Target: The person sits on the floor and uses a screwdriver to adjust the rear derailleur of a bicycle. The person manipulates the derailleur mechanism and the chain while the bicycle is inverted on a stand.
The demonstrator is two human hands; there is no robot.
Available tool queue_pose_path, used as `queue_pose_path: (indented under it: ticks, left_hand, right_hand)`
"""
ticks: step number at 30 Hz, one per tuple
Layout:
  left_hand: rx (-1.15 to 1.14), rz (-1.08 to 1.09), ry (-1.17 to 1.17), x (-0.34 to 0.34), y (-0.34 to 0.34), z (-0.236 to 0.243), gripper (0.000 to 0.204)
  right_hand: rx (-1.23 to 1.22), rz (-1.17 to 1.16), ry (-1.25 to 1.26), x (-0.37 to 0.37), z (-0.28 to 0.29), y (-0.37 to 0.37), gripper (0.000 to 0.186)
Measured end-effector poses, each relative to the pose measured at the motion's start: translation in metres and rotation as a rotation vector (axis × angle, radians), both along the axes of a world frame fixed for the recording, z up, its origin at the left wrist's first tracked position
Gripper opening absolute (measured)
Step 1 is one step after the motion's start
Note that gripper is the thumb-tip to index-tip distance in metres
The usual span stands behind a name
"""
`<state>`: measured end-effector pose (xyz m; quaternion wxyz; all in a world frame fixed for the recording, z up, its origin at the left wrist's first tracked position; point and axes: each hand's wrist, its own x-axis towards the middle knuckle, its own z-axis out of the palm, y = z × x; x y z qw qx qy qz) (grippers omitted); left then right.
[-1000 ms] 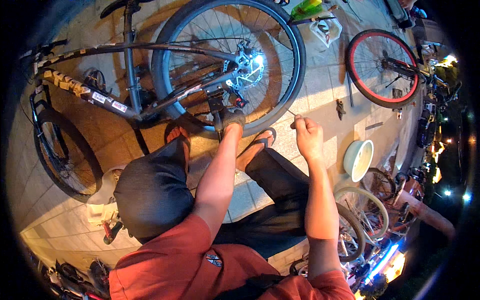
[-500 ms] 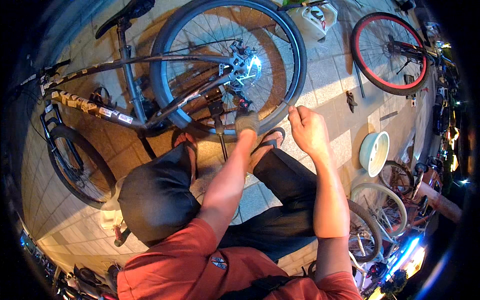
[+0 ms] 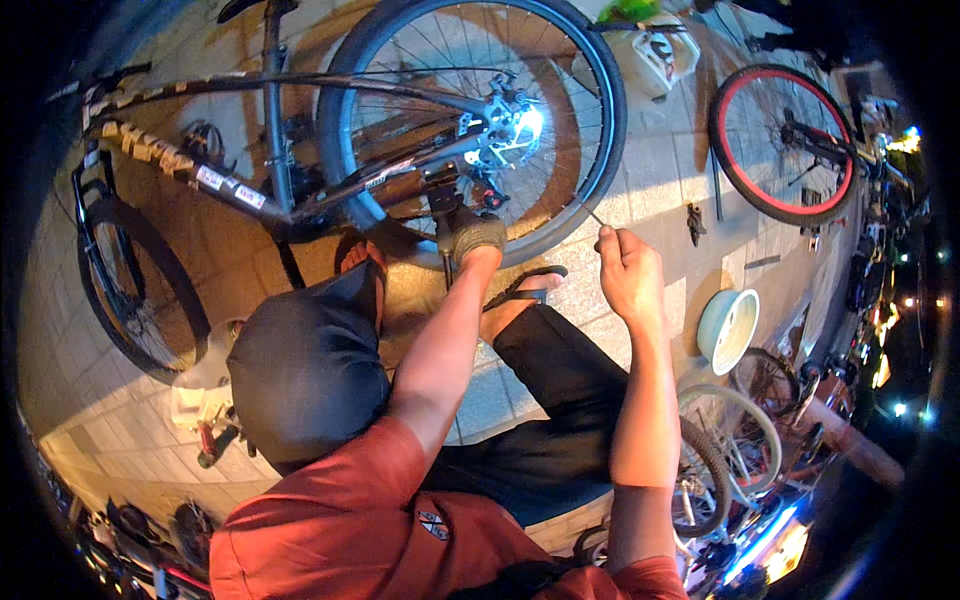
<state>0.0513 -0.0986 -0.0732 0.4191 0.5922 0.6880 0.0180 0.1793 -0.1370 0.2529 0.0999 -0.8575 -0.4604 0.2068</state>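
Note:
A dark bicycle stands in front of me, its rear wheel [image 3: 606, 150] with a brake disc and derailleur closest to my hands. My left hand [image 3: 476, 234], in a brownish knit glove, is closed against the black stand [image 3: 441, 190] below the wheel hub. Its fingers face away, so what lies in them is hidden. Bare and closed, my right hand [image 3: 632, 272] pinches a thin dark rod [image 3: 594, 216] between thumb and forefinger. The rod slants up toward the tyre's lower right edge; whether it touches the tyre I cannot tell.
A red-rimmed wheel [image 3: 722, 140] belongs to another bicycle at right. Beside my right arm sits a pale round basin [image 3: 716, 335]. A small dark part [image 3: 694, 225] lies on the paving. A white container [image 3: 650, 60] stands beyond the wheel; more bicycles crowd the lower right.
My left hand has shifted left, from below the derailleur to the stand. My right hand is lower and farther from the tyre, and the rod now shows. The whole view has shifted slightly.

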Motion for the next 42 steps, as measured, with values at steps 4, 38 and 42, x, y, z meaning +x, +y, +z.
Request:
queue_pose_path:
  ticks: [4,38,42]
  left_hand:
    - [0.182,-0.272,0.295,-0.02,-0.007,-0.029,0.053]
    - [-0.595,0.491,-1.341,0.012,0.076,0.112,0.045]
    - [-0.387,0.233,-1.136,-0.002,0.085,0.132,0.048]
  right_hand:
    - [0.014,0.057,0.06,-0.023,-0.002,0.011,0.04]
    - [-0.08,0.245,-0.018,-0.023,-0.068,0.089,0.03]
    - [-0.134,0.189,-0.019,-0.026,-0.067,0.091,0.03]
